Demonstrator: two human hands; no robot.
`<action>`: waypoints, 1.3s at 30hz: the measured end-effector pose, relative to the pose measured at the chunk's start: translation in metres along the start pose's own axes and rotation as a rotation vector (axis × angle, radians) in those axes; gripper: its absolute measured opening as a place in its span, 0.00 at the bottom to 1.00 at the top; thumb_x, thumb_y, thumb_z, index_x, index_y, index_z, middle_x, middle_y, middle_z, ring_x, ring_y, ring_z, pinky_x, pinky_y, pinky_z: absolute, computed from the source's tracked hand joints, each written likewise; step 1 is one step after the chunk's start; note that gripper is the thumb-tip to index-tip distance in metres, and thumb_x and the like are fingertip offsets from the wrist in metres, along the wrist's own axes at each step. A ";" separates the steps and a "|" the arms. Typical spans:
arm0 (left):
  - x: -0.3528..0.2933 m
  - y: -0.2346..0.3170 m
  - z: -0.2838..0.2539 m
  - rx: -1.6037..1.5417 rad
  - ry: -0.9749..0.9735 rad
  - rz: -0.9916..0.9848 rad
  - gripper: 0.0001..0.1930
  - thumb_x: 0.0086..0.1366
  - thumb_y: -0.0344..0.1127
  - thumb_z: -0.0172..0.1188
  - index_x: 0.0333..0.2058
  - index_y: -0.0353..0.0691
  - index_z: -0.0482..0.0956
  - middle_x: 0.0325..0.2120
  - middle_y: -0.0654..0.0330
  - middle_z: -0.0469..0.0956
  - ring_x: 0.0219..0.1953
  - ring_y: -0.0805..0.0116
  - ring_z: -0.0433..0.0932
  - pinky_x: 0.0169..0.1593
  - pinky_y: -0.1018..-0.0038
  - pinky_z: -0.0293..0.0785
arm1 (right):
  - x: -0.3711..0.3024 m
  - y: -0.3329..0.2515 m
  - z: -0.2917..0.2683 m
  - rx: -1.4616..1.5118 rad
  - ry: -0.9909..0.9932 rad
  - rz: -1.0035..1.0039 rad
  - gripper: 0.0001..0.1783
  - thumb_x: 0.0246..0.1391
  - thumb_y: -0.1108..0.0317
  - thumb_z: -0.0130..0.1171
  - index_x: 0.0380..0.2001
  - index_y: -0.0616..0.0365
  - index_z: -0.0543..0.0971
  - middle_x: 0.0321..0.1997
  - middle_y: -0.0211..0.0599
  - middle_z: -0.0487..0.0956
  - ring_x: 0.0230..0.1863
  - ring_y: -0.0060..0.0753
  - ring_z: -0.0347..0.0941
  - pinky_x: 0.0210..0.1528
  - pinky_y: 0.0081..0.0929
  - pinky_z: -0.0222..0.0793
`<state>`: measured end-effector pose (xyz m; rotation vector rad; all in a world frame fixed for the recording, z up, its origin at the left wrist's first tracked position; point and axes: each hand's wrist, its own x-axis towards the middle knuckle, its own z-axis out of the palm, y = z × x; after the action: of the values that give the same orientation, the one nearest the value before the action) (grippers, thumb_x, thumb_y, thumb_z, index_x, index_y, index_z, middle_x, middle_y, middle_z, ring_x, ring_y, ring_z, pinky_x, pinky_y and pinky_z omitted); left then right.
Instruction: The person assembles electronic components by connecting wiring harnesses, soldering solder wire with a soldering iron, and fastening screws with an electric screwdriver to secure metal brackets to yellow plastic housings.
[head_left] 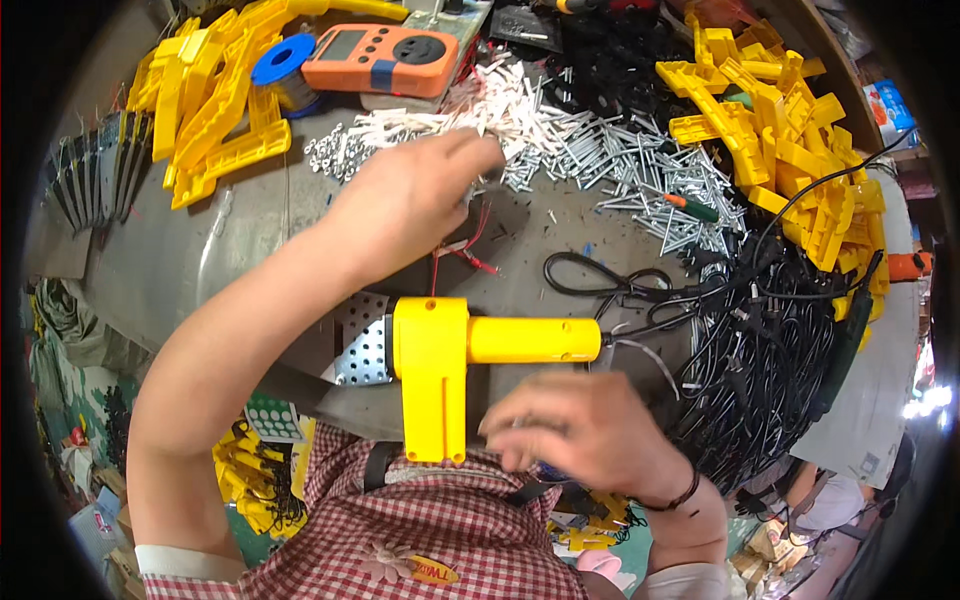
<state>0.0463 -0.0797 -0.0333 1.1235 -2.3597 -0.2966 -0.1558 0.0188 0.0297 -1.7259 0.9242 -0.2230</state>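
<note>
A yellow plastic tool body (440, 365) with a perforated metal plate (362, 345) on its left end lies across the grey bench in front of me. My right hand (585, 430) rests at its lower right, fingers curled against the handle part; what it pinches is hidden. My left hand (410, 195) reaches forward into a heap of white sleeved wire pieces (490, 105), with thin red wires (465, 250) hanging under its palm. Whether its fingers hold any of the pieces is hidden by the back of the hand.
Piles of yellow plastic shells lie at the far left (205, 95) and far right (790, 150). An orange meter (385, 58) and a blue solder spool (283, 62) sit at the back. Loose screws (640, 165) are spread mid-right; a mass of black cables (770, 360) fills the right.
</note>
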 end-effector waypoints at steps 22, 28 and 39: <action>-0.139 0.097 -0.043 -0.351 -0.131 0.030 0.22 0.42 0.24 0.63 0.40 0.31 0.71 0.29 0.52 0.73 0.31 0.55 0.75 0.35 0.69 0.74 | 0.026 0.002 0.006 -0.339 0.436 -0.216 0.15 0.48 0.76 0.53 0.42 0.57 0.73 0.26 0.39 0.77 0.29 0.40 0.75 0.30 0.32 0.69; -0.136 0.096 -0.039 -0.068 -0.058 0.278 0.16 0.49 0.31 0.54 0.39 0.35 0.74 0.31 0.60 0.74 0.34 0.68 0.75 0.35 0.78 0.73 | 0.068 0.020 0.009 -0.578 0.432 -0.401 0.27 0.46 0.72 0.50 0.53 0.60 0.66 0.24 0.40 0.76 0.29 0.41 0.75 0.32 0.33 0.70; -0.089 0.070 -0.020 -0.104 0.037 -0.106 0.27 0.47 0.41 0.64 0.45 0.37 0.69 0.39 0.55 0.73 0.43 0.57 0.72 0.48 0.64 0.67 | 0.054 0.020 0.003 -0.281 0.193 -0.202 0.27 0.49 0.74 0.46 0.56 0.64 0.60 0.39 0.54 0.73 0.40 0.54 0.70 0.44 0.43 0.66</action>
<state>0.0576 0.0333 -0.0199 1.1960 -2.2301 -0.4273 -0.1266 -0.0166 -0.0046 -2.0885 0.9543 -0.4150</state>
